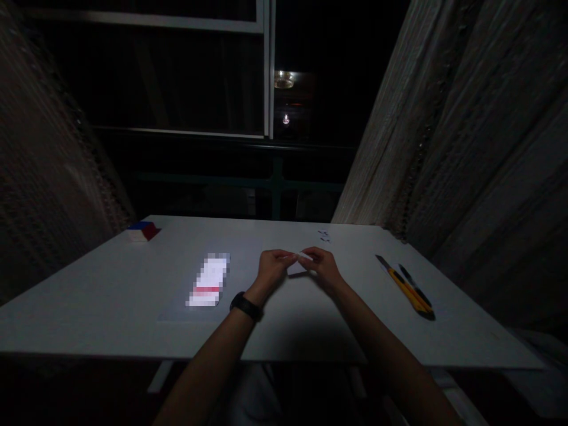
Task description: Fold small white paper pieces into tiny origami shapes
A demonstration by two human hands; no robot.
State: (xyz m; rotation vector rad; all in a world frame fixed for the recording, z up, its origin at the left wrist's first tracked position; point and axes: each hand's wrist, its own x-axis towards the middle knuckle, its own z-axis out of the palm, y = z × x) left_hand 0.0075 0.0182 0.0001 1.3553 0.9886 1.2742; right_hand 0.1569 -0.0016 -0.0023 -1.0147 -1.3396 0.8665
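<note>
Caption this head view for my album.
Left hand and right hand pinch a small white paper over a white table, yellow knife at right.

The left forearm (pixel 208 367) and the right forearm (pixel 381 349) are seen bare, uncovered from the wrists down to the bottom of the view. A black watch (pixel 245 306) on a dark band is worn at the wrist of the left hand (pixel 273 269). The right hand (pixel 323 269) and its wrist are left unadorned. Finer detail is lost to the dim light.
</note>
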